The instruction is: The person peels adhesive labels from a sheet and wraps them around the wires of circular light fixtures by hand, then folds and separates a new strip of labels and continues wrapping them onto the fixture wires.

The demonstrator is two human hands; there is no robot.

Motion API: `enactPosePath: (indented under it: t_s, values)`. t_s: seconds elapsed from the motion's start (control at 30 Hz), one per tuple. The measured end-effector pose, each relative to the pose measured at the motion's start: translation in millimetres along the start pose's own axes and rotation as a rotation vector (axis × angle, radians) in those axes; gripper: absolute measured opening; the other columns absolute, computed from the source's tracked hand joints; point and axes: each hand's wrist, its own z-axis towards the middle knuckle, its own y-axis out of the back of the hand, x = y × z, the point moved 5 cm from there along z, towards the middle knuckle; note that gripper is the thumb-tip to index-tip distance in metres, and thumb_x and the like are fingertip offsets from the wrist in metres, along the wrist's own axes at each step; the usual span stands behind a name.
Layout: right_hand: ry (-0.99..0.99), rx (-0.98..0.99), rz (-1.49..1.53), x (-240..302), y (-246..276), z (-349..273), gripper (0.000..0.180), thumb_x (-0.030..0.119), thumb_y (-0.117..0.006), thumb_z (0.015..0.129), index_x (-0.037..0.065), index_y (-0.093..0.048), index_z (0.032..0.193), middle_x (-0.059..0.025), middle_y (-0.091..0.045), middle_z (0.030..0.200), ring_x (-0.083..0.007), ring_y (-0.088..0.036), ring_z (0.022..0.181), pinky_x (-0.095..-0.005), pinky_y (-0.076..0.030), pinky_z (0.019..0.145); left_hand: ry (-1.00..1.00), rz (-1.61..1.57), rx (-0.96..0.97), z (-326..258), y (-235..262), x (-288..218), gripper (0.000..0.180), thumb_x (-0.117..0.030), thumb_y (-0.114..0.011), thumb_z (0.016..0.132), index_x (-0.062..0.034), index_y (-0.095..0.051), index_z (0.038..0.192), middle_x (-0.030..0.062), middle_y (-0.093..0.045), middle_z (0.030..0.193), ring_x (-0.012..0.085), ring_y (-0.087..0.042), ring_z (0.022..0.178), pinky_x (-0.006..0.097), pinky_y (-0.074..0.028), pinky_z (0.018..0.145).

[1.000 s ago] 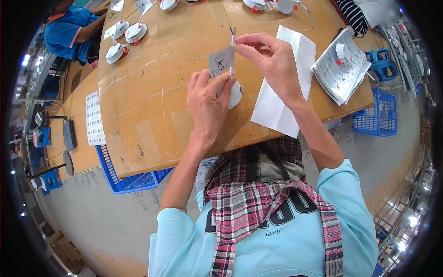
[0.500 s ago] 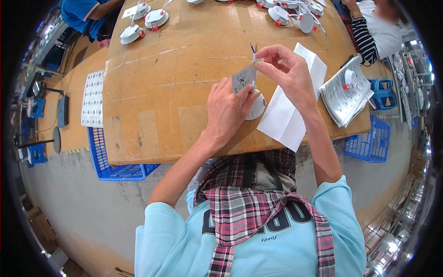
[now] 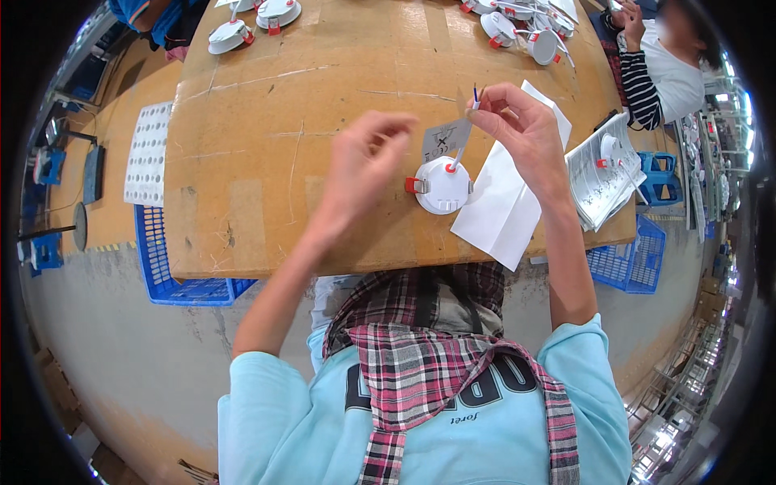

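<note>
A round white downlight (image 3: 444, 187) with red-tipped spring clips lies on the cardboard-covered table near its front edge. Its white cable (image 3: 460, 155) rises toward the upper right, and my right hand (image 3: 521, 133) pinches the cable's end, with bare wire tips poking out above the fingers. A silver-grey printed label (image 3: 443, 139) hangs at the cable, attached or folded around it; I cannot tell which. My left hand (image 3: 368, 158), smeared by motion, hovers left of the downlight, thumb and fingers apart and nothing seen between them.
A folded white sheet (image 3: 508, 206) lies right of the downlight. Beyond it, another downlight (image 3: 610, 148) rests on a stack of printed sheets (image 3: 594, 190). More downlights (image 3: 525, 28) cluster at the far edge. Blue crates (image 3: 149, 250) stand below the table. A person (image 3: 663, 69) sits at the far right.
My left hand has let go of the label and moved left, uncovering the downlight. My right hand keeps its pinch on the cable end. The view has shifted slightly.
</note>
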Motion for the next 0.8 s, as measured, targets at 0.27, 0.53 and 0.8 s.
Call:
enactPosePath:
  t_s: [0.27,0.53,0.8]
  values:
    - [0.032,0.016,0.017,-8,2,-2,0.017,0.018,-0.071,0.083,0.003,-0.064,0.090,0.0020,-0.059,0.077,-0.0080,-0.054,0.074,-0.0241,-0.047,0.072,0.082,-0.445,0.444,82,-11,24,0.050,-0.026,-0.056,0.094,0.0064,-0.045,0.131,0.0143,-0.054,0.125,0.0194,-0.049,0.119,0.031,-0.039,0.102]
    - [-0.001,0.020,0.074,-11,9,-4,0.014,0.016,-0.070,0.085,0.005,-0.064,0.090,0.0033,-0.058,0.078,-0.0066,-0.053,0.074,-0.0228,-0.045,0.072,0.104,-0.380,0.696,93,-28,20,0.039,-0.025,-0.063,0.090,-0.0018,-0.057,0.122,0.0087,-0.061,0.110,0.0156,-0.056,0.107,0.032,-0.043,0.099]
    - [0.000,0.021,0.125,-9,7,-3,0.021,0.016,-0.071,0.083,0.002,-0.059,0.092,-0.0013,-0.057,0.082,-0.0088,-0.055,0.076,-0.0228,-0.046,0.073,0.076,-0.282,0.513,85,-17,22,0.019,-0.020,-0.068,0.087,-0.0044,-0.066,0.098,0.0034,-0.066,0.092,0.0119,-0.061,0.090,0.027,-0.048,0.088]
